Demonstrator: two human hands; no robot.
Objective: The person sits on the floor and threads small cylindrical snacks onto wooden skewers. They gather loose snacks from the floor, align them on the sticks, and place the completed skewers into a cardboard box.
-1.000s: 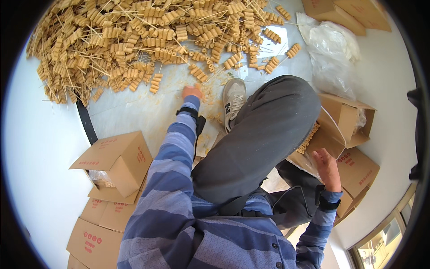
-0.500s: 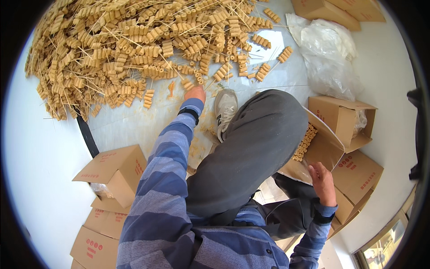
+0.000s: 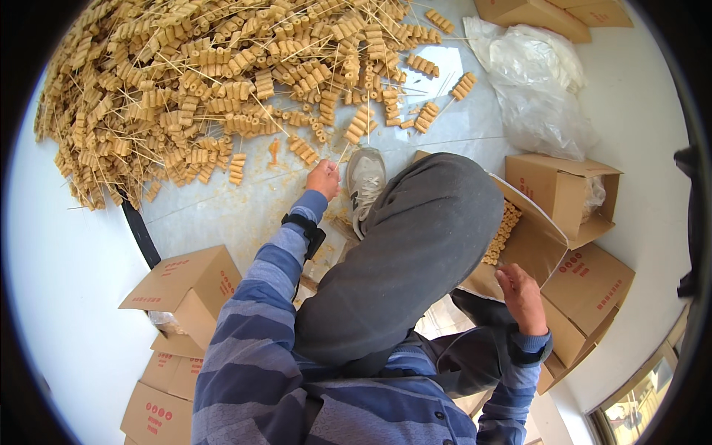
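My left hand [image 3: 324, 180] is just left of the grey shoe, its fingers pinched on the thin stick of a skewer [image 3: 359, 124]. Tan, ridged rolls are threaded on that skewer, and they lie at the near edge of a large pile of similar skewers [image 3: 222, 81] on the floor. To the right, my right hand [image 3: 523, 298] is beside the open cardboard box [image 3: 538, 237], its fingers curled together. Whether anything is between them I cannot make out. Inside that box, rows of tan rolls [image 3: 506, 236] show, partly hidden by my knee.
Cardboard boxes are stacked at the left [image 3: 182, 278] and right [image 3: 586, 289]. Another box [image 3: 556, 189], holding clear plastic, stands behind the open one. Crumpled clear plastic bags [image 3: 538, 89] lie at the far right. Crumbs are scattered on the tiled floor [image 3: 200, 208].
My left hand has drawn back slightly from the pile toward me, and a stick now shows at its fingertips. The right hand has shifted slightly left, its fingers curled more tightly.
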